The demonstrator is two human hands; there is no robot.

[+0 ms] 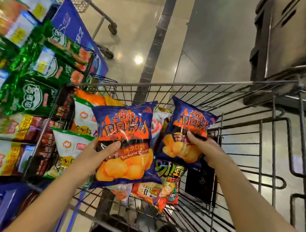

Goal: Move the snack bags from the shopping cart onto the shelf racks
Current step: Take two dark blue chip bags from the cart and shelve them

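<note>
Left hand (93,154) grips one barbecue chip bag (127,132), right hand (204,147) a second chip bag (186,118) (both puffy). Best swing them gently toward the shelf racks (26,85) at nine o'clock.

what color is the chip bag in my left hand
Blue with orange flames and golden chips pictured, seen in the head view: chip bag, left hand.

Left chip bag (125,145), blue-orange flame print, sealed, upright, gripped by left hand (93,156); matching right chip bag (183,127), tilted, in right hand (206,149); both over wire shopping cart (190,83); more snack bags (71,144) inside; stocked shelf racks (67,20) at left.
</note>
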